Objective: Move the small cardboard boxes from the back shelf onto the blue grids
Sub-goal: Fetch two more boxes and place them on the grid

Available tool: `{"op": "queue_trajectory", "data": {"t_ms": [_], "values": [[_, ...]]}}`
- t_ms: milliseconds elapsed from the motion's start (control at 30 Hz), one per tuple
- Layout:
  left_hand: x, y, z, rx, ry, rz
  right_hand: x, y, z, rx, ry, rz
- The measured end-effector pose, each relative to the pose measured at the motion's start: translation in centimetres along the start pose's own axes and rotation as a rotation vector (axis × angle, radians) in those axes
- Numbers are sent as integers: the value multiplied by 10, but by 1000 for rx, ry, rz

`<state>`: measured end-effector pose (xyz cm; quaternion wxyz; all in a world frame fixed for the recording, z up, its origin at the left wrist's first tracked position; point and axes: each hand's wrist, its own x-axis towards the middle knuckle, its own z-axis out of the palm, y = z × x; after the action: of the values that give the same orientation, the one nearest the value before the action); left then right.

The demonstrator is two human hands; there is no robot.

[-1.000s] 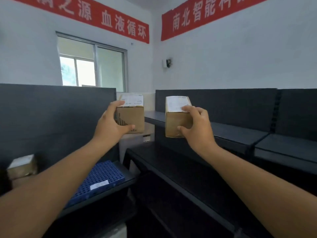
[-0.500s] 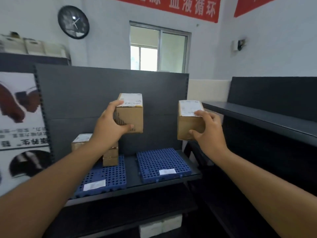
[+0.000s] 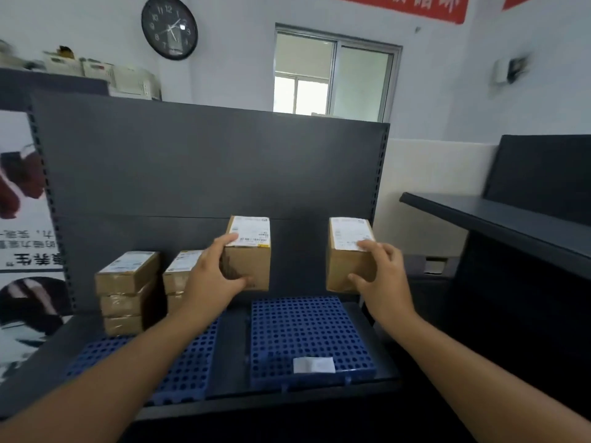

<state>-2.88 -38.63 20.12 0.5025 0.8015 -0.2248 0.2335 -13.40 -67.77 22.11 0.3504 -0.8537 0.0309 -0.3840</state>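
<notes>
Both hands were closed round cardboard. The left hand [image 3: 212,276] gripped the first box [image 3: 251,254] from its left side, fingers curled over the top edge onto the white shipping label and thumb tucked against the lower front face. The right hand [image 3: 382,276] gripped the second box [image 3: 347,251] the same way from its right side, fingers hooked over the labelled top and thumb pressed on the brown front.

Each box stood upright with its label facing up, and the two were held apart from each other in front of the dark back panel [image 3: 192,161]. They hung over the rear edge of the right grid [image 3: 307,334], the second box near its back right corner (whether either bottom touched the blue plastic could not be told). A small white label [image 3: 314,365] lay near the front edge of that grid.

The left grid [image 3: 188,369] lay just beside it on the same dark shelf [image 3: 232,346], partly covered by the left forearm. At its back stood a stack of three boxes [image 3: 128,289], and just to the right a second stack [image 3: 179,273], mostly hidden behind the left hand, so its height was unclear.

Above the panel hung a round black clock [image 3: 169,27] and, further right, a window [image 3: 332,78]. A poster [image 3: 22,251] showed at the left, and a dark counter [image 3: 499,222] ran along the right.
</notes>
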Motion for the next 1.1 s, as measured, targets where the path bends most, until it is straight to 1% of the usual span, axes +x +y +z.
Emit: {"op": "queue_trajectory", "data": {"t_ms": [233, 333, 467, 600, 733, 833, 1033, 1100], "values": [[25, -50, 104, 25, 2, -115, 44, 94, 51, 38, -116, 44], [28, -70, 132, 24, -15, -163, 50, 122, 77, 59, -155, 25], [28, -99, 162, 25, -28, -214, 50, 155, 109, 45, -209, 67], [24, -127, 185, 18, -45, -252, 42, 185, 136, 7, -258, 104], [14, -150, 204, 55, -107, -282, 32, 205, 153, -4, -290, 149], [7, -162, 213, 130, -137, -275, 27, 216, 162, 5, -301, 157], [-1, -163, 222, 223, -86, -279, 29, 227, 168, -23, -321, 134], [-1, -160, 222, 231, -95, -289, 31, 228, 167, -15, -334, 132]]}}
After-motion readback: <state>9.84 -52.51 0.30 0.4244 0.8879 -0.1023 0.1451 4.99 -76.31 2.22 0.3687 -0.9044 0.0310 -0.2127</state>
